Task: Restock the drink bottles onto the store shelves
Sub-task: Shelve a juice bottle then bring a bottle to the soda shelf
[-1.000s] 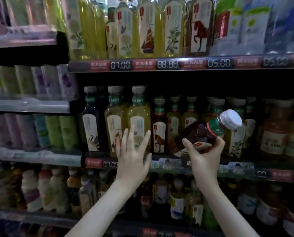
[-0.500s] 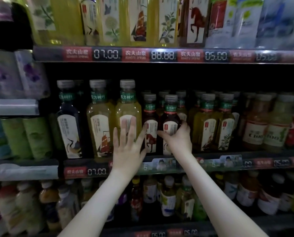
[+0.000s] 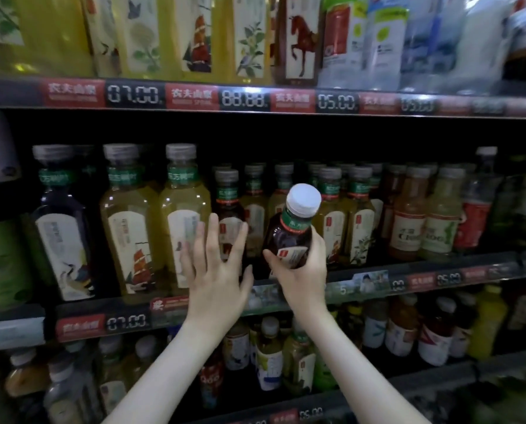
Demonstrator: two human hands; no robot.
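The left hand (image 3: 216, 270) is hovering, fingers spread, before the middle shelf (image 3: 408, 280). The right hand (image 3: 301, 276) is gripping the dark bottle (image 3: 292, 234), tilting it off that shelf (it stood there moments ago), so placing looks unfinished.

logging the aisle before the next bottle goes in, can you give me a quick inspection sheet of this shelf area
surface: middle shelf packed with upright bottles, price strip along its front edge
job's things: dark tea bottle, white cap, tilted, held off the shelf in front of the small-bottle rows; a matching dark bottle stands in the front row
clutter: nothing seen
hands: right hand grips the dark tea bottle low on its body; left hand open, fingers spread in front of the tall yellow bottles; cannot tell if it touches them
cables: nothing seen
surroundings: upper shelf and lower shelf also full of bottles; dim light
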